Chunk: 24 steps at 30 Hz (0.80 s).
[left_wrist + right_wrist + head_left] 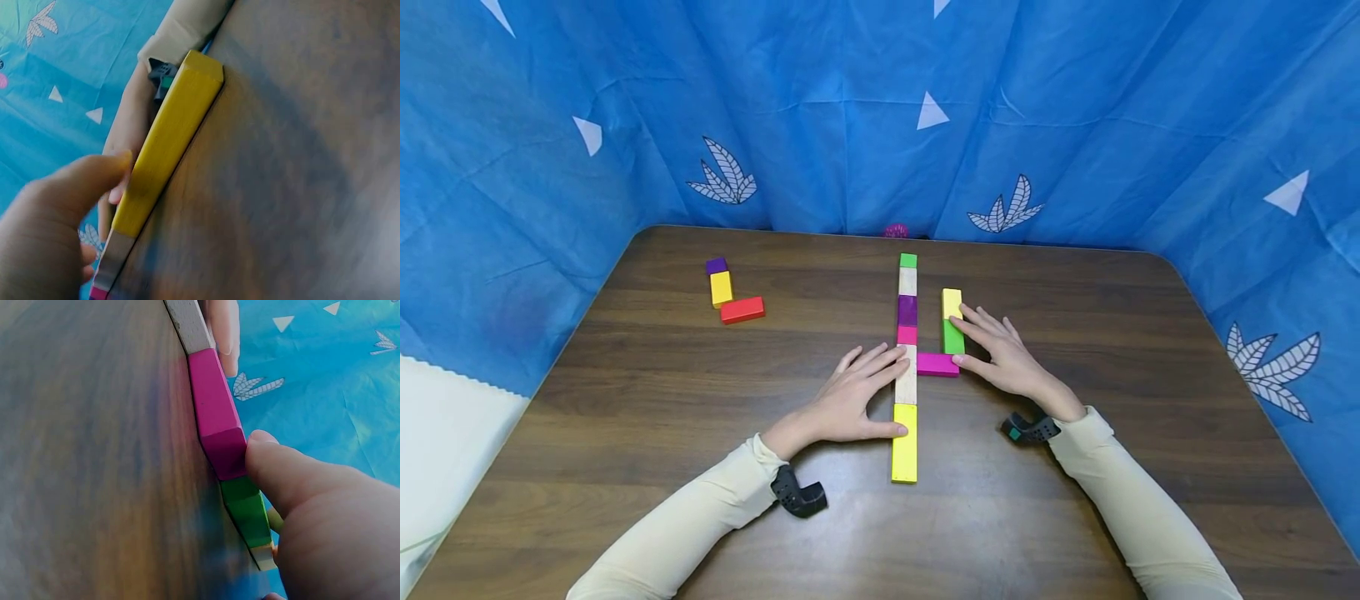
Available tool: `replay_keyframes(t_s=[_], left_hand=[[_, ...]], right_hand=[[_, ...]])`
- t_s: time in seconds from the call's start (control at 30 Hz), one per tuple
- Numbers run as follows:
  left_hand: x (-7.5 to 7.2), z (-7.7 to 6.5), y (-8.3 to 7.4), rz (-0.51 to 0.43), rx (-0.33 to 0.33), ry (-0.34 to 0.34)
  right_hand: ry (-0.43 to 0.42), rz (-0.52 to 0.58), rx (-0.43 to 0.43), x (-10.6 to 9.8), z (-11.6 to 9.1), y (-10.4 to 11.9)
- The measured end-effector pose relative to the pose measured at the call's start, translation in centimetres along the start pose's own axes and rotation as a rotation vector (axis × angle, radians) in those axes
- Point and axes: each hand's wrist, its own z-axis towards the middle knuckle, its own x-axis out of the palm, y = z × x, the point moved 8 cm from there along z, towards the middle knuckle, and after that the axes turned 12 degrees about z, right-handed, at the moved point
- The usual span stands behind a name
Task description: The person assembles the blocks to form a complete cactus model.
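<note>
A straight row of coloured blocks runs up the middle of the table. My left hand (853, 400) lies over it from the left, fingertips touching the long pale wooden block (907, 387) and thumb on the long yellow block (905, 454). From the row's right side juts a magenta block (934, 365), with a green block (952, 339) and a pale yellow block (951, 302) in line above its outer end. My right hand (1003, 354) reaches in from the right with fingers extended. Its thumb touches the magenta block's end (228, 453); its fingertips are at the green and pale yellow blocks.
At the table's far left lie a purple block (717, 265), a yellow block (721, 288) and a red block (742, 310), close together. Further up the row are a dark purple block (907, 310) and a small green block (908, 260). A blue curtain (850, 125) hangs behind the table.
</note>
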Motion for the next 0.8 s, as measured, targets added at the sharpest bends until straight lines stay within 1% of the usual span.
replay_keyframes(t_s=[0.1,0.17,0.23,0.3,0.37,0.43,0.5,0.6,0.67,0.73,0.8], left_hand=[[-1.2,0.1,0.7,-0.043,-0.019,-0.063],[-2.4,0.1,1.8,-0.066,-0.059,-0.115],[-3.8,0.0,3.4,-0.073,-0.118,-0.164],[-5.3,-0.3,5.3,-0.069,-0.178,-0.217],[-6.9,-0.9,7.3,-0.062,-0.238,-0.276],[-8.5,-1.8,9.5,-0.052,-0.297,-0.353],[-9.7,-3.0,11.9,-0.068,-0.370,-0.415],[-10.9,-5.1,15.1,-0.095,-0.479,-0.489],[-11.1,-6.5,17.0,-0.114,-0.547,-0.506],[-11.3,-7.7,18.3,-0.111,-0.598,-0.521],[-11.5,-8.9,19.5,-0.104,-0.646,-0.522]], right_hand=[[0.001,0.001,-0.002,0.0,0.0,0.0],[0.003,-0.001,-0.001,0.0,0.0,-0.1],[0.005,0.003,0.000,0.1,0.0,-0.1],[0.006,0.004,0.000,0.1,0.0,-0.1],[0.005,0.003,-0.002,0.1,0.0,-0.1],[0.004,0.002,-0.007,0.1,0.0,-0.1],[0.002,0.000,-0.008,0.1,-0.1,-0.2],[0.002,0.002,-0.008,0.1,-0.1,-0.2],[0.001,0.003,-0.006,0.1,-0.1,-0.2],[0.004,0.004,-0.008,0.1,-0.2,-0.1],[0.006,0.005,-0.012,0.2,-0.1,-0.1]])
